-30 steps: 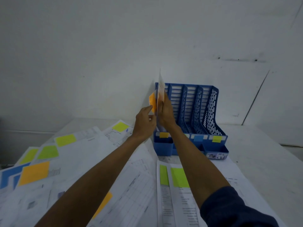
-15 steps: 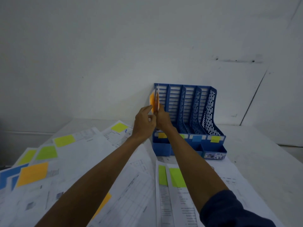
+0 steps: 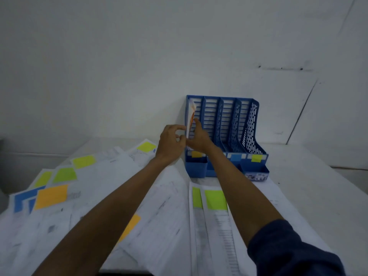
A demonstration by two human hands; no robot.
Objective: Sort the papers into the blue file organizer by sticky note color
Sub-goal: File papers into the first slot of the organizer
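Our paper [image 3: 191,108] with the orange sticky note [image 3: 192,120] stands on edge in the leftmost slot of the blue file organizer [image 3: 252,124], long axis upright and top leaning slightly right. Our right hand [image 3: 199,139] pinches its lower front edge, forefinger straight up the sheet. Our left hand [image 3: 171,143] hangs just beside it, fingers loosely curled around nothing.

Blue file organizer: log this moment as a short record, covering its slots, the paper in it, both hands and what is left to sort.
organizer: blue file organizer, four upright slots
paper: paper with orange note standing in the leftmost slot
left hand: at the paper's edge, grip unclear
right hand: index finger on the paper
unsorted: loose papers spread on the table
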